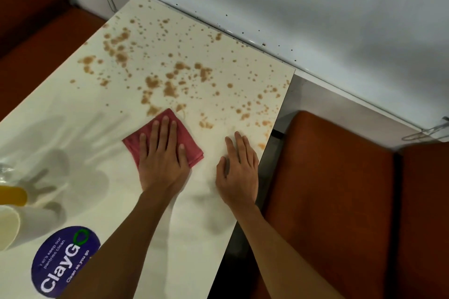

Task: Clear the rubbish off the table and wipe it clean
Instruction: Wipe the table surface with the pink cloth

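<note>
Table [80, 128]: pale top, long axis running near-left to far-right. Brown stains [170, 90] are spattered over the far half; the near half looks free of them.

Cloth [192, 149]: red, folded, lying flat at mid-table, its far corner just touching the nearest stains.

Left hand [161, 160]: palm down on the cloth, fingers straight and slightly spread, pressing it; nothing gripped.

Right hand [239, 172]: palm down on bare tabletop just right of the cloth, near the right edge, fingers straight and close together, holding nothing.

Near left: purple round sticker [63, 262], a white cup [9, 226] on its side, and a yellow object [12, 195], partly out of view.

Orange seats [328, 189] on both sides.
</note>
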Demonstrator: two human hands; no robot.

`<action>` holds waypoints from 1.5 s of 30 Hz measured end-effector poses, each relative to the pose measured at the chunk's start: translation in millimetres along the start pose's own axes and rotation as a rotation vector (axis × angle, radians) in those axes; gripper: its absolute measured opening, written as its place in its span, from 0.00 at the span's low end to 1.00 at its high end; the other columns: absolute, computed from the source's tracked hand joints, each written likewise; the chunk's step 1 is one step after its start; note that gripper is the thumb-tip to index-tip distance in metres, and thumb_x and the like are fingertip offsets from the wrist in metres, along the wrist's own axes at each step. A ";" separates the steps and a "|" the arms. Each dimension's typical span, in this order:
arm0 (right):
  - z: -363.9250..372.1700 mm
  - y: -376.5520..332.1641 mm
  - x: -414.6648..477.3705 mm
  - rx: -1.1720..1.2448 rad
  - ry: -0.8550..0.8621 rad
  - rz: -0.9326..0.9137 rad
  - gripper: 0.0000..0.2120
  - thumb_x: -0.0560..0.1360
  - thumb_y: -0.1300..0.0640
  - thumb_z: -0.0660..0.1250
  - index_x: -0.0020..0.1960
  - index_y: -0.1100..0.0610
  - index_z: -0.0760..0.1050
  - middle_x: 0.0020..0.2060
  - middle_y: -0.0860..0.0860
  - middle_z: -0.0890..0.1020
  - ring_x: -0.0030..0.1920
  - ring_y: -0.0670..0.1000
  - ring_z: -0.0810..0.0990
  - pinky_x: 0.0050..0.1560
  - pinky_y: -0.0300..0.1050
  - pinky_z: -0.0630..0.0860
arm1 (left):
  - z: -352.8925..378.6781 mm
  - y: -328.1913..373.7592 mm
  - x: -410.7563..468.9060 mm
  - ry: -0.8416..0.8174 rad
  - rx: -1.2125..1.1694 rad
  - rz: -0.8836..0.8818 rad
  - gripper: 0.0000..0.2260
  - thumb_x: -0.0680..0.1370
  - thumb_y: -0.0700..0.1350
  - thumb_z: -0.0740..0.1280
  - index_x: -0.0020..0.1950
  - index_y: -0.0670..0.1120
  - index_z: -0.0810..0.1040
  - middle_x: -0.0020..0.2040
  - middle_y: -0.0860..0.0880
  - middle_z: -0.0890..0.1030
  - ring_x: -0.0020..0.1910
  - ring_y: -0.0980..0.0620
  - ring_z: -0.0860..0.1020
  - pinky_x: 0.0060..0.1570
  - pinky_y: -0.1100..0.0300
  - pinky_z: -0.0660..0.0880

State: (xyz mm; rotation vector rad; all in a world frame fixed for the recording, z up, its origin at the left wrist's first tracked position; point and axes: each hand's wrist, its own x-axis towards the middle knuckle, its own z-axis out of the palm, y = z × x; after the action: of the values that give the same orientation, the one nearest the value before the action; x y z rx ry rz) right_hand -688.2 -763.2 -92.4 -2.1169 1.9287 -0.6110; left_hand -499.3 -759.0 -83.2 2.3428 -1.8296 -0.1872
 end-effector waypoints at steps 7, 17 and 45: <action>-0.9 -4.9 3.4 -0.051 -0.027 0.004 0.25 0.85 0.53 0.58 0.82 0.53 0.65 0.84 0.50 0.59 0.85 0.49 0.50 0.84 0.53 0.53 | -8.9 -43.7 12.4 0.040 -0.021 -0.115 0.31 0.84 0.59 0.50 0.85 0.46 0.57 0.85 0.45 0.57 0.85 0.45 0.53 0.82 0.40 0.50; -1.7 -7.5 3.4 -0.105 -0.083 -0.005 0.27 0.86 0.49 0.53 0.84 0.51 0.58 0.85 0.51 0.53 0.85 0.50 0.45 0.84 0.55 0.51 | -18.3 -67.0 -11.4 0.027 -0.010 0.002 0.30 0.84 0.57 0.51 0.85 0.47 0.59 0.86 0.48 0.57 0.85 0.48 0.54 0.82 0.42 0.50; 1.2 -8.1 2.5 -0.154 -0.102 0.008 0.28 0.86 0.49 0.53 0.85 0.50 0.57 0.85 0.49 0.52 0.85 0.49 0.44 0.84 0.54 0.50 | -13.0 -47.9 39.8 0.017 0.018 -0.051 0.30 0.84 0.56 0.50 0.85 0.46 0.57 0.86 0.46 0.56 0.85 0.46 0.52 0.82 0.37 0.48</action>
State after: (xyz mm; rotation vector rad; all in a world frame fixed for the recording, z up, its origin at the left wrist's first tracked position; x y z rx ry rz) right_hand -680.2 -764.8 -89.7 -2.1827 1.9850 -0.3560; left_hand -441.7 -785.6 -80.2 2.3968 -1.7727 -0.1579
